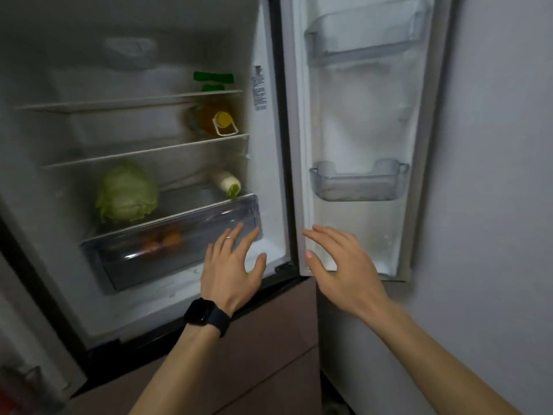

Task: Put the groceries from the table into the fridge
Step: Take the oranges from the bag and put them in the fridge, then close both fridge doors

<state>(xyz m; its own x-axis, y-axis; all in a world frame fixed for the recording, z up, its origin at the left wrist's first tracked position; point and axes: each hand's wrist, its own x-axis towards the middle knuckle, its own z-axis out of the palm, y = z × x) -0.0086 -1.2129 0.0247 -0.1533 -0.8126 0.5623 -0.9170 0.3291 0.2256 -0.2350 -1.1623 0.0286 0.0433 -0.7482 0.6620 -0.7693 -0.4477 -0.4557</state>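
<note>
The open white-lined fridge (266,163) fills the left half of the view, and its tall door (359,121) with a white inner face is swung out towards one o'clock.

The left hand (230,265) is empty, fingers straight and spread. It hovers in front of the right end of the clear plastic crisper drawer (125,259) at the fridge's bottom; whether the fingertips touch the drawer cannot be told. It has a thin ring (229,238) on one finger and a black square-faced wristwatch (206,314) on the wrist. The right hand (341,265), at three o'clock from the left, is also flat and empty, with relaxed, parted fingers held before the door's lower inner edge. Contact is unclear here too.

The groceries are already inside:
- A pale green round cabbage (127,193) sits on the shelf above the drawer, at ten o'clock from the left hand.
- A white radish with a green cut end (227,182) lies at the same shelf's right side, at three o'clock from the cabbage.
- One shelf up, at twelve o'clock from the radish, is an amber bottle with a yellow cap (215,116).
- Above that is a blurred green-topped item (213,77).
- Blurred orange pieces (163,239) show through the drawer front.

The door carries two clear plastic bins, the upper (365,34) and the lower (359,187). A brown panel (269,339) lies below the fridge at six o'clock, and a grey wall (493,175) stands at three o'clock.
</note>
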